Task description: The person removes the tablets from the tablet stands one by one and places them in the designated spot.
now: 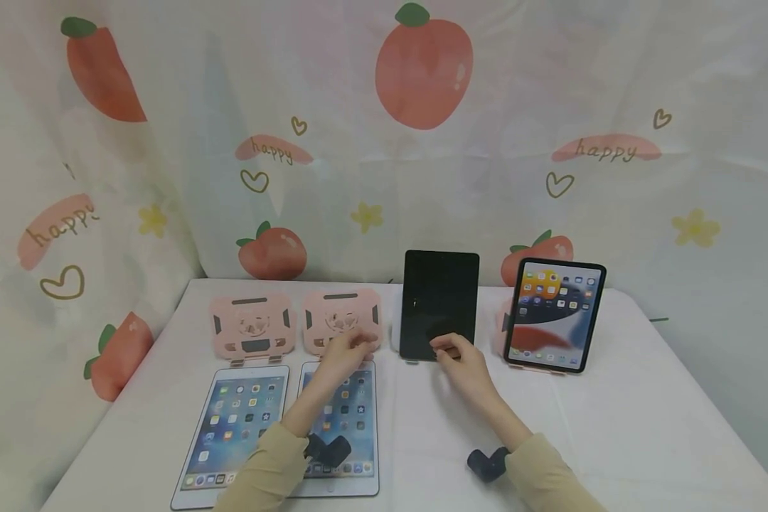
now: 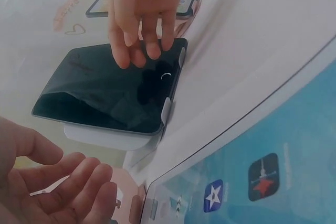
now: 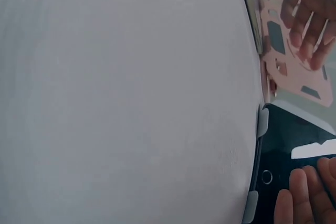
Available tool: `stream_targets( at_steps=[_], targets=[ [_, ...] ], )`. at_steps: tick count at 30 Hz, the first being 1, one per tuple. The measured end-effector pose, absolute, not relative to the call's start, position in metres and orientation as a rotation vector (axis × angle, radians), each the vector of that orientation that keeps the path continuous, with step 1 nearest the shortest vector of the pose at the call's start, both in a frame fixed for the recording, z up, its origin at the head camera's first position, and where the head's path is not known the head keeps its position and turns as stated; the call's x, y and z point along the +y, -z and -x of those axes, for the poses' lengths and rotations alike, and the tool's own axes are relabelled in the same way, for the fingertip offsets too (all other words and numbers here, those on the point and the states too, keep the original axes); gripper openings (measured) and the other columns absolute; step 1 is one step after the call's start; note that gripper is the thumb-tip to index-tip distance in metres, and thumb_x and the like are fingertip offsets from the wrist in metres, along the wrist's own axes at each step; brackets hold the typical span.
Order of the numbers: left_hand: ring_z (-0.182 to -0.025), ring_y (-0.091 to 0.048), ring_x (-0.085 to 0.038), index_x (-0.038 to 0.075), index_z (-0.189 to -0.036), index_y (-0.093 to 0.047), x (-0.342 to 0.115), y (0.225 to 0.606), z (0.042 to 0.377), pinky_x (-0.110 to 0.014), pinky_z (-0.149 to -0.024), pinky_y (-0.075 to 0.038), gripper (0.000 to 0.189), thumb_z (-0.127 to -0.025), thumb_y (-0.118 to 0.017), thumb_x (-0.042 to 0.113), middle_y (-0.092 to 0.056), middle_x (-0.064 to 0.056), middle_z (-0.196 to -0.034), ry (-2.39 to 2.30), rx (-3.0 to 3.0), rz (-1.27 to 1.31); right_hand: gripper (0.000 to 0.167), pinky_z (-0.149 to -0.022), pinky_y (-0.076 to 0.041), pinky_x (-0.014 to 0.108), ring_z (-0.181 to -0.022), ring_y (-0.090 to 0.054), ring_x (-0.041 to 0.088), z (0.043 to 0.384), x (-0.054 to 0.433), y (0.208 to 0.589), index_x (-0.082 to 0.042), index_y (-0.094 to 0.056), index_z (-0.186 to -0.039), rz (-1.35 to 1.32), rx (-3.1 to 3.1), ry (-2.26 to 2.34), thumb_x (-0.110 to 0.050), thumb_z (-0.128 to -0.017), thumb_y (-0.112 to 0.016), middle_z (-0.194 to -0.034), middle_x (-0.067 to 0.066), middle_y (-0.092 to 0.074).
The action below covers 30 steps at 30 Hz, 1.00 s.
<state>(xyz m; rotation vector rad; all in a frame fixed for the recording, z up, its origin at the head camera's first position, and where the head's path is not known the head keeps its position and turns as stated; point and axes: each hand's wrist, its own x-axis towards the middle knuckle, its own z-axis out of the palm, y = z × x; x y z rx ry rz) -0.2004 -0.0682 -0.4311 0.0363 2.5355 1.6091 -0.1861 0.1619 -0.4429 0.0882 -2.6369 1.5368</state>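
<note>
My left hand (image 1: 345, 350) is in front of the second pink tablet stand (image 1: 323, 304), its fingers loosely bent with nothing between them. Below that hand lies a white-framed tablet (image 1: 352, 448) with a lit home screen, partly covered by my forearm. My right hand (image 1: 464, 366) hovers at the lower edge of a black tablet (image 1: 440, 299), fingers relaxed and holding nothing. This tablet has a dark screen and leans upright on a white stand (image 2: 107, 136), whose small lips (image 3: 263, 123) catch its bottom edge. In the left wrist view, both hands' fingers are spread slightly apart.
Another white-framed tablet (image 1: 237, 419) lies flat at the left, before a pink stand (image 1: 230, 313). At the right, a black-framed tablet (image 1: 550, 316) with a lit screen leans on a pink stand. A printed cloth backdrop (image 1: 461, 192) rises behind the white table (image 1: 633, 427).
</note>
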Motion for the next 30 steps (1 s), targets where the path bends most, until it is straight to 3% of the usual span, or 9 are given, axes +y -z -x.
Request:
stream_targets(
  at_steps=[22, 27, 30],
  targets=[
    [-0.084, -0.065, -0.019, 0.006, -0.11, -0.067, -0.041, 0.425, 0.222, -0.027, -0.072, -0.056, 0.022, -0.093, -0.052, 0.011, -0.065, -0.011, -0.098, -1.696, 2.554, -0.146, 0.02, -0.075, -0.045, 0.013, -0.096, -0.059, 0.026, 0.207, 0.193, 0.425, -0.001, -0.06, -0.113, -0.07, -2.676, -1.319, -0.004, -0.095, -0.051, -0.109, 0.018, -0.064],
    [-0.089, -0.064, -0.025, 0.008, -0.108, -0.067, -0.037, 0.42, 0.227, -0.026, -0.074, -0.055, 0.021, -0.093, -0.053, 0.012, -0.064, -0.01, -0.098, -1.718, 2.566, -0.122, 0.019, -0.076, -0.048, 0.02, -0.094, -0.061, 0.028, 0.212, 0.198, 0.42, -0.002, -0.061, -0.111, -0.016, -2.669, -1.236, -0.006, -0.095, -0.053, -0.108, 0.018, -0.066],
    [-0.086, -0.064, -0.023, 0.009, -0.109, -0.067, -0.035, 0.418, 0.232, -0.026, -0.073, -0.054, 0.021, -0.094, -0.053, 0.013, -0.064, -0.009, -0.098, -1.715, 2.599, -0.138, 0.02, -0.081, -0.053, 0.03, -0.095, -0.061, 0.029, 0.215, 0.2, 0.417, -0.001, -0.06, -0.112, -0.004, -2.665, -1.214, -0.005, -0.094, -0.052, -0.11, 0.019, -0.065]
  ],
)
